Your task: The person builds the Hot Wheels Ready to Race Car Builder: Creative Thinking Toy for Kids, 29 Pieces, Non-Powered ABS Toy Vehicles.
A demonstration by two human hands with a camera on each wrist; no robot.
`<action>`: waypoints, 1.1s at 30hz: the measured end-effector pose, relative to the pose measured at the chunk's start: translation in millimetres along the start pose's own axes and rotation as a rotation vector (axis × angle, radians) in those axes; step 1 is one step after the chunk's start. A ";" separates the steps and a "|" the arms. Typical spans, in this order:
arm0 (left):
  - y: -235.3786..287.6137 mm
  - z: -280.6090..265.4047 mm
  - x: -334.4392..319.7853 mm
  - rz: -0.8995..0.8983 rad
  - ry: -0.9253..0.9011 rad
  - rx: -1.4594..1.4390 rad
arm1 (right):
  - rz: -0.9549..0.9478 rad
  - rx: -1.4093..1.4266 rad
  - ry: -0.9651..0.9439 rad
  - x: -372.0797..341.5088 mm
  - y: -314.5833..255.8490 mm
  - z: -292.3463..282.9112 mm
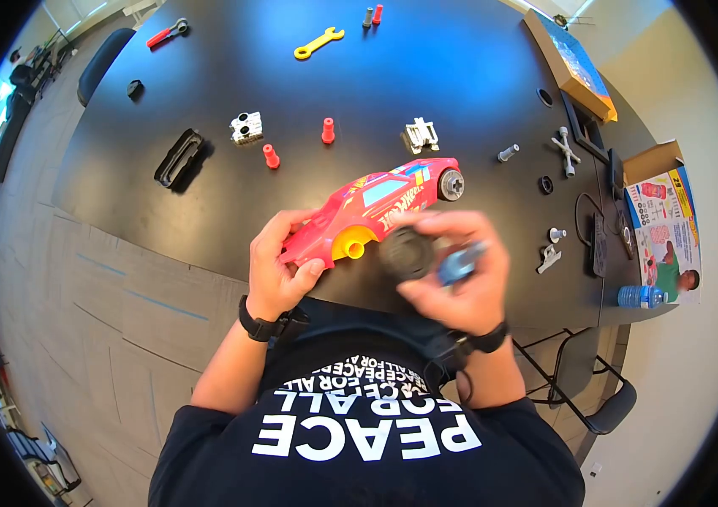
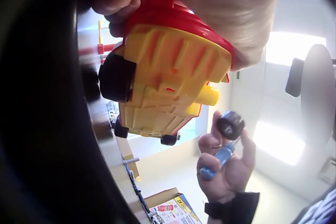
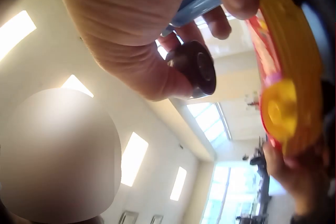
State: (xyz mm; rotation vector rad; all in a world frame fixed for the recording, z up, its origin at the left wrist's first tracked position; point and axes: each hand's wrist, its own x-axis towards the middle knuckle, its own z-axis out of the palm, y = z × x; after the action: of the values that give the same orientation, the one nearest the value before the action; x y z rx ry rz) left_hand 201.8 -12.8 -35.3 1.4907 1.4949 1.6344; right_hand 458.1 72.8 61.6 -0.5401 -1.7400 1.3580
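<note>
Over a dark desk (image 1: 426, 80), the left hand (image 1: 271, 277) is curling round a red toy car (image 1: 376, 203); the right hand (image 1: 475, 302) is pinching a black wheel (image 1: 407, 253) while clasping a blue tool (image 1: 459, 265).

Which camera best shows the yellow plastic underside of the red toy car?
The left wrist view. The ribbed yellow plastic underside of the red plastic toy car faces that camera, large in frame. The right wrist view catches it at a slant; the head view mainly shows the car's side, with yellow at the wheelless arch.
</note>
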 end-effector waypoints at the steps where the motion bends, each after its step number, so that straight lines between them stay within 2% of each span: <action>1: -0.5 -0.3 -1.1 -0.035 -0.003 -0.027 | 0.032 -0.044 -0.056 -1.3 -0.8 13.4; 2: -1.6 -0.4 -1.8 -0.034 -0.002 -0.025 | 0.030 -0.042 -0.058 1.4 5.4 23.7; 4: -4.2 0.2 -2.3 -0.024 0.011 -0.047 | -0.223 -0.362 -0.070 6.9 22.1 36.1; 7: -4.2 -1.2 -2.1 -0.030 0.008 -0.042 | -0.283 -0.475 0.001 8.9 19.2 40.2; 8: -4.6 -0.6 -2.4 -0.031 0.008 -0.045 | -0.213 -0.503 -0.049 6.6 19.9 34.2; 15: -4.8 -0.3 -1.3 -0.003 0.003 -0.015 | -0.185 -0.491 -0.027 -0.6 34.2 44.5; 17: -5.0 -0.9 -0.9 -0.006 0.006 -0.016 | -0.310 -0.475 -0.057 2.7 30.9 51.4; 21: -8.9 -0.1 -0.9 -0.015 0.020 -0.062 | -0.377 -0.512 -0.092 11.0 32.8 50.9; 24: -9.5 -0.2 -0.2 -0.017 0.014 -0.080 | -0.338 -0.497 -0.031 13.6 35.0 54.3; 29: -9.6 0.1 0.6 -0.052 0.014 -0.142 | -0.271 -0.608 -0.054 10.4 38.4 54.8; 31: -11.8 -0.9 0.0 -0.050 0.000 -0.144 | -0.306 -0.562 0.050 5.6 35.8 50.2; 32: -12.9 -0.7 0.5 -0.045 -0.005 -0.147 | -0.109 -0.526 0.105 -2.7 25.2 41.8; 33: -14.2 -0.5 0.5 -0.045 -0.002 -0.149 | -0.122 -0.490 0.204 -3.7 26.7 29.4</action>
State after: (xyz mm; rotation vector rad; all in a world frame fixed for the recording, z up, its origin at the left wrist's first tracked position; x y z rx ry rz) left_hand 196.8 -8.3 -47.8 1.3681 1.3637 1.6782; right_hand 431.8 61.7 33.6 -0.7945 -1.9004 0.7566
